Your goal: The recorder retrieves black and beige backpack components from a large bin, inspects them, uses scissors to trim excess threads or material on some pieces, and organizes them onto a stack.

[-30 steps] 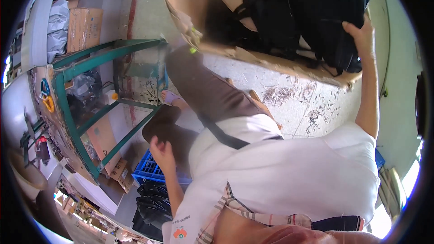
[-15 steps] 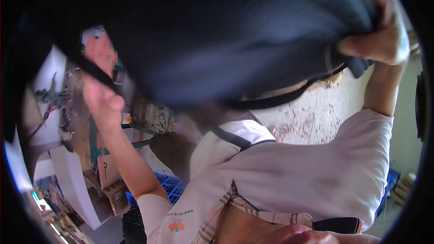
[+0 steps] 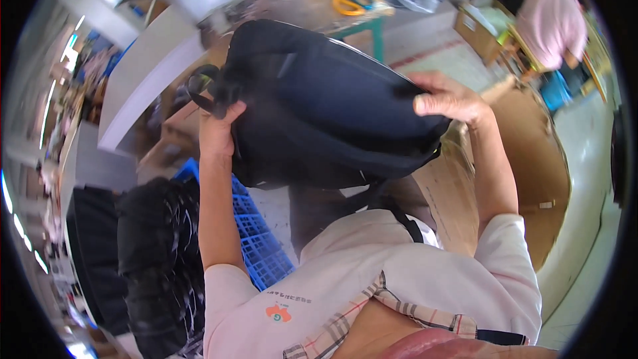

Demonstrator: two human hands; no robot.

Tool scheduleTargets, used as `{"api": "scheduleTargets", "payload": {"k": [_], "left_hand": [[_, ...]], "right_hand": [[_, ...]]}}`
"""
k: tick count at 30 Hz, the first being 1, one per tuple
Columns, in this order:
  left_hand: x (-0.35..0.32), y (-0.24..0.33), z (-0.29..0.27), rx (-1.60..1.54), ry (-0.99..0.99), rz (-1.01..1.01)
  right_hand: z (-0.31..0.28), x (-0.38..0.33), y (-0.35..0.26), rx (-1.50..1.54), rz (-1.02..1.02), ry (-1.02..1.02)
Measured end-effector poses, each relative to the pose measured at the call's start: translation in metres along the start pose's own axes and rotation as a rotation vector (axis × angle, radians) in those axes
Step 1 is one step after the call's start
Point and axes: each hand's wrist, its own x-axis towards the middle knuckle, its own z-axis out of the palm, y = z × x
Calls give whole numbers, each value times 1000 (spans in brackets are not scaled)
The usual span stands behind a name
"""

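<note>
A black backpack hangs in front of my body, lying roughly sideways between both hands. My left hand is closed on its left end, next to a loose dark strap; the fingers are partly behind the fabric. At the other end my right hand grips the edge, thumb on the near face and the other fingers partly hidden. The bag's dark panel looks smooth, with a pale line along its upper edge.
Black bags are stacked at the left beside a blue plastic pallet. Cardboard lies on the right. A worktable with yellow and blue rings stands ahead. A person in pink bends near a carton at far right.
The backpack has come down from close in front of the camera. My left hand, spread beside a strap before, now grips the bag's left end. My right hand has lowered with it.
</note>
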Motion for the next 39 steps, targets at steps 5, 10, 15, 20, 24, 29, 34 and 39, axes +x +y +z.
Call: {"api": "scheduleTargets", "payload": {"k": [5, 10, 15, 20, 24, 29, 34, 39], "left_hand": [[19, 7, -72, -75, 178, -23], [64, 23, -113, 110, 297, -154], [91, 40, -145, 43, 294, -59], [115, 48, -186, 15, 391, -108], [131, 60, -183, 57, 396, -103], [150, 73, -187, 90, 369, -94], [159, 83, -156, 159, 380, -36], [166, 87, -153, 172, 339, -25]], "right_hand": [[9, 65, 51, 167, -76, -39], [43, 112, 59, 293, -153, 184], [51, 156, 33, 665, -143, 46], [68, 197, 33, 656, -133, 15], [72, 226, 30, 724, -171, 119], [69, 243, 22, 808, -91, 143], [59, 255, 24, 823, -49, 159], [53, 256, 33, 770, -45, 182]]}}
